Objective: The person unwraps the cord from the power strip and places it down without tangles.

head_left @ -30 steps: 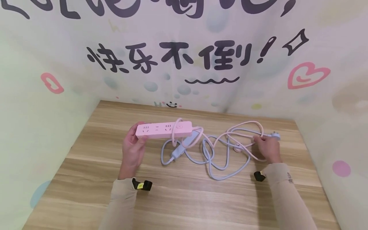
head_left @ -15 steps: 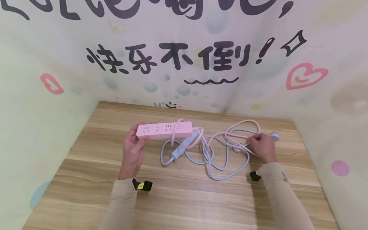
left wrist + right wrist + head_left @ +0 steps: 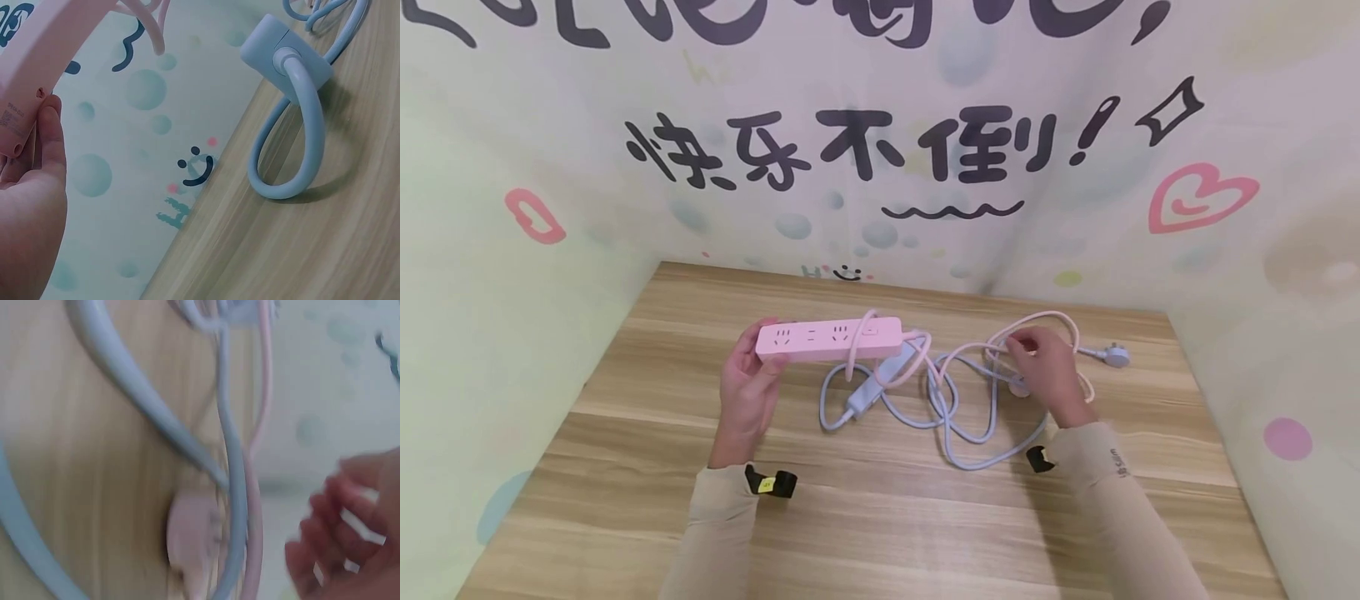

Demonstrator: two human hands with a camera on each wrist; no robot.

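My left hand grips the left end of a pink power strip, lifted with its sockets facing me. A loop of the strip's pink cord hangs over its right part. Behind and below lies a blue power strip, its end and bent cord large in the left wrist view. My right hand hovers over the tangled pink and blue cords. Its fingers are loosely bent with nothing visible between them in the blurred right wrist view. The pink plug lies beneath, partly covered by the cords.
The blue plug lies on the wooden table right of the cords. Blue cord loops spread across the middle. A printed cloth backdrop stands along the back and both sides of the table.
My right hand has moved left from near the blue plug, along the pink cord, and come away from it. The blue plug shows more fully. My left hand and the pink power strip have stayed still.
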